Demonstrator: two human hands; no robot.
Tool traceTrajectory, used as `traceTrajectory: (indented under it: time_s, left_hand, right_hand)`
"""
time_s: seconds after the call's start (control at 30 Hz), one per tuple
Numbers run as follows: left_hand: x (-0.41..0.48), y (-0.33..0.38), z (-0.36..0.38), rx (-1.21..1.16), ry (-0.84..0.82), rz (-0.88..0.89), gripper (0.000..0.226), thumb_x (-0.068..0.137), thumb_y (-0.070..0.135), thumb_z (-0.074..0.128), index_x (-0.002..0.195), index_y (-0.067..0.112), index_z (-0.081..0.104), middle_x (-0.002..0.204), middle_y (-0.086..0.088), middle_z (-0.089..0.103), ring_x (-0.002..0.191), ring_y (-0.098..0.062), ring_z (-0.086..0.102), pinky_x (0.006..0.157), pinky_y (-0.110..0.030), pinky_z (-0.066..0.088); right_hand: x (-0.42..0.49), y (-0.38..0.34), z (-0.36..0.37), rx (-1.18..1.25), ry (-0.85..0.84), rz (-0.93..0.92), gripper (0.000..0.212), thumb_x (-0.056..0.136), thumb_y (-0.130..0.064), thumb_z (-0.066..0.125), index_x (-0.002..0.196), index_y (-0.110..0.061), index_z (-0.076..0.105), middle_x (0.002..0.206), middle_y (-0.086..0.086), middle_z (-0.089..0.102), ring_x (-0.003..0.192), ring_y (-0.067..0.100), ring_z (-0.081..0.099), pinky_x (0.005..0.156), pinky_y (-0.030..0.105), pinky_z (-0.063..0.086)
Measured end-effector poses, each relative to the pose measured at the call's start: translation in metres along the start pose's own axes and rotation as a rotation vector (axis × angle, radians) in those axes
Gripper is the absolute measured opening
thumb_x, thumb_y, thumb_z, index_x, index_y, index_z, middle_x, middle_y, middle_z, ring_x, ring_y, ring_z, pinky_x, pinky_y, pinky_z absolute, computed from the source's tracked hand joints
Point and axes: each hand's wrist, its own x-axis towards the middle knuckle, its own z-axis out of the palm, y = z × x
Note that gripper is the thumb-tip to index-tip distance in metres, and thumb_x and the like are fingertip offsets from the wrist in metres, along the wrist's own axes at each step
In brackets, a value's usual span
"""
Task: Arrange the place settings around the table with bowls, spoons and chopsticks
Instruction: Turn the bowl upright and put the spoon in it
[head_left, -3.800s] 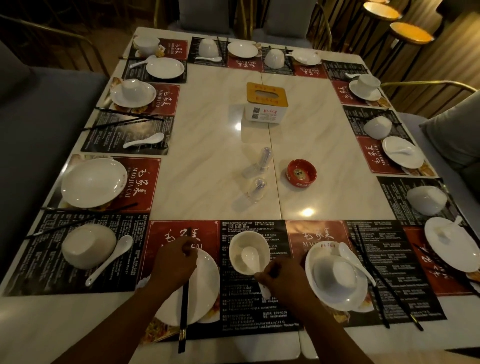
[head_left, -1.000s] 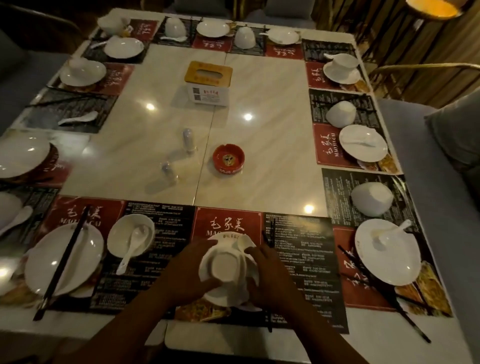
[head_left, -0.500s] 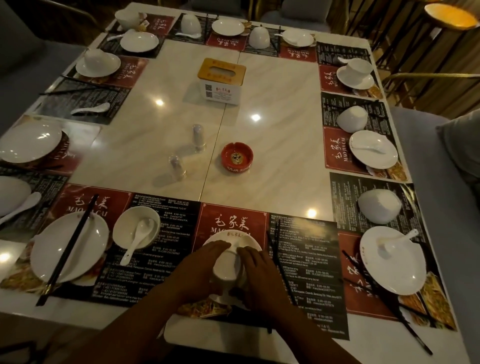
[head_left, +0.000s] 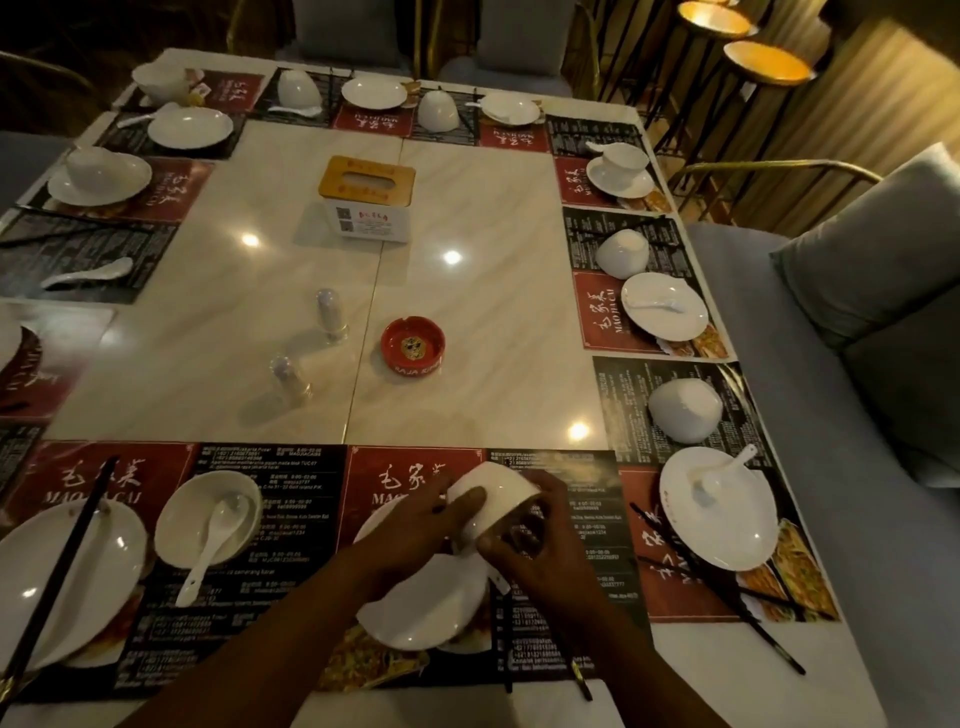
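Both my hands hold a white bowl (head_left: 493, 501) tilted on its side above a white plate (head_left: 431, 608) at the near middle setting. My left hand (head_left: 415, 535) grips the bowl's left side with the thumb on its wall. My right hand (head_left: 540, 545) curls round its right side and rim; something white shows under its fingers, too hidden to name. Black chopsticks (head_left: 506, 644) lie just right of that plate. To the left stand a bowl with a spoon (head_left: 208, 525) in it and a plate with chopsticks (head_left: 57, 577) across it.
Placemats with white bowls, plates and spoons ring the marble table (head_left: 483, 322). In the middle stand a tissue box (head_left: 366, 200), a red ashtray (head_left: 412, 346) and two small shakers (head_left: 332, 317). At the right, a plate with a spoon (head_left: 719, 506) and an upturned bowl (head_left: 684, 410). Grey seats surround the table.
The bowl sat upside down on the plate between my hands; now both hands have lifted it off and tilted it onto its side, toward the right of the plate.
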Motion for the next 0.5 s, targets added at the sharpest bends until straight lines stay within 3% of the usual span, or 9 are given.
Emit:
traceTrajectory:
  time_s: [0.07, 0.2, 0.33, 0.4, 0.5]
  left_hand:
    - [0.011, 0.004, 0.020, -0.070, -0.006, -0.061, 0.030, 0.096, 0.048, 0.052, 0.124, 0.038, 0.056, 0.114, 0.004, 0.070, 0.099, -0.016, 0.070, 0.082, -0.033, 0.059]
    - [0.034, 0.005, 0.050, -0.158, -0.059, -0.150, 0.047, 0.095, 0.060, 0.046, 0.125, 0.026, 0.059, 0.115, -0.007, 0.072, 0.106, -0.029, 0.069, 0.095, -0.052, 0.055]
    - [0.050, 0.012, 0.064, -0.096, 0.008, -0.201, 0.046, 0.097, 0.062, 0.038, 0.113, 0.026, 0.063, 0.113, -0.006, 0.070, 0.105, -0.028, 0.068, 0.095, -0.048, 0.055]
    - [0.054, 0.011, 0.060, 0.071, 0.080, -0.157, 0.043, 0.099, 0.057, 0.040, 0.118, 0.024, 0.059, 0.117, -0.004, 0.065, 0.105, -0.023, 0.064, 0.095, -0.046, 0.054]
    - [0.051, 0.009, 0.043, 0.160, 0.226, -0.076, 0.018, 0.100, 0.036, 0.052, 0.115, 0.027, 0.058, 0.113, 0.002, 0.064, 0.098, -0.015, 0.064, 0.090, -0.040, 0.055]
  right_hand:
    - [-0.001, -0.003, -0.009, 0.021, 0.073, 0.035, 0.079, 0.072, -0.028, 0.088, 0.133, -0.038, 0.040, 0.131, -0.004, 0.055, 0.112, 0.011, 0.064, 0.080, 0.033, 0.060]
    - [0.011, -0.010, -0.033, -0.056, 0.092, 0.127, 0.087, 0.070, -0.047, 0.085, 0.137, -0.041, 0.031, 0.133, -0.002, 0.050, 0.111, 0.014, 0.059, 0.074, 0.028, 0.060]
    - [0.037, -0.009, -0.059, -0.337, 0.143, 0.134, 0.090, 0.066, -0.053, 0.086, 0.137, -0.042, 0.032, 0.135, -0.004, 0.042, 0.119, 0.019, 0.050, 0.080, 0.027, 0.054]
    - [0.054, -0.006, -0.073, -0.549, 0.133, 0.136, 0.098, 0.060, -0.058, 0.087, 0.139, -0.043, 0.030, 0.134, 0.002, 0.040, 0.119, 0.022, 0.049, 0.088, 0.033, 0.053]
    - [0.078, 0.001, -0.091, -0.919, 0.104, 0.209, 0.113, 0.054, -0.066, 0.083, 0.145, -0.043, 0.021, 0.135, 0.012, 0.033, 0.124, 0.035, 0.042, 0.101, 0.048, 0.047]
